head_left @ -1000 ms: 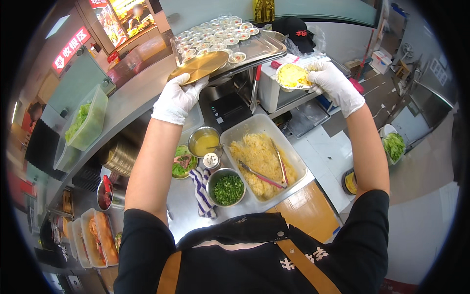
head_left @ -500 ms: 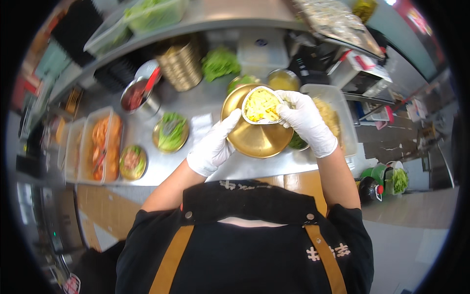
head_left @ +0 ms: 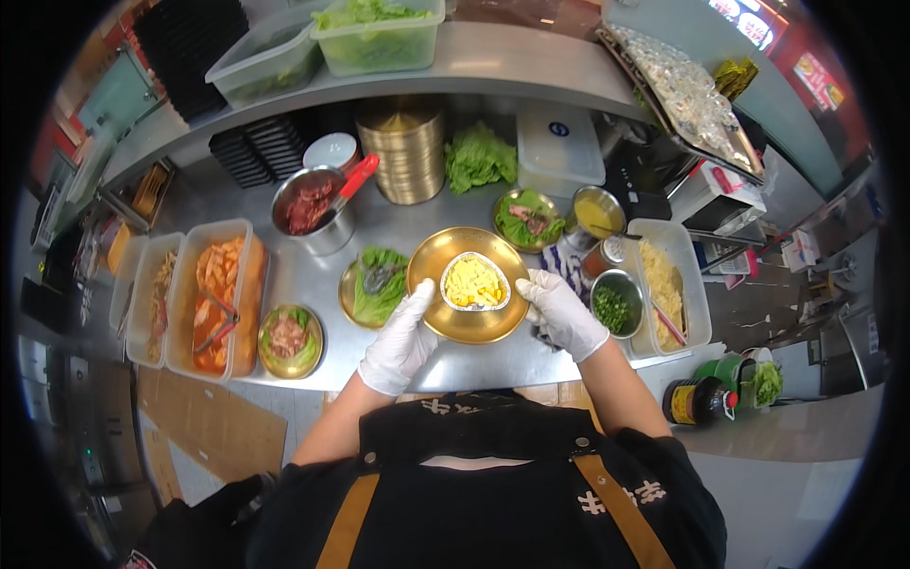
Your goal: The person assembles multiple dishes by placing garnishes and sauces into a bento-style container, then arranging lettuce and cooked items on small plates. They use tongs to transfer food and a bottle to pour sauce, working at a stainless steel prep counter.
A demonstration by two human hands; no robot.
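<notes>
Between my hands is a round gold plate [head_left: 466,329], held level above the steel counter. At its middle sits a small foil cup [head_left: 476,283] filled with chopped yellow food. My white-gloved left hand [head_left: 403,345] grips the plate's left rim, thumb on top. Gloved as well, my right hand [head_left: 567,316] is closed at the right rim, its lower fingers partly hidden. Just left of the plate, a gold dish [head_left: 351,296] carries lettuce with a dark grey topping. To the right stands a steel bowl of chopped green herbs [head_left: 609,306].
Clear tubs hold orange-red food [head_left: 220,270] at left and pale shreds [head_left: 661,284] at right. Behind are a steel pot of red meat [head_left: 308,211], stacked gold plates [head_left: 409,161] and loose lettuce [head_left: 481,159]. A steel shelf [head_left: 493,71] spans the back; gold dishes with meat [head_left: 287,334] stand nearby.
My right hand has let go of the foil cup and now holds the plate's right rim. The cup rests at the plate's middle. The view has shifted, showing more of the counter.
</notes>
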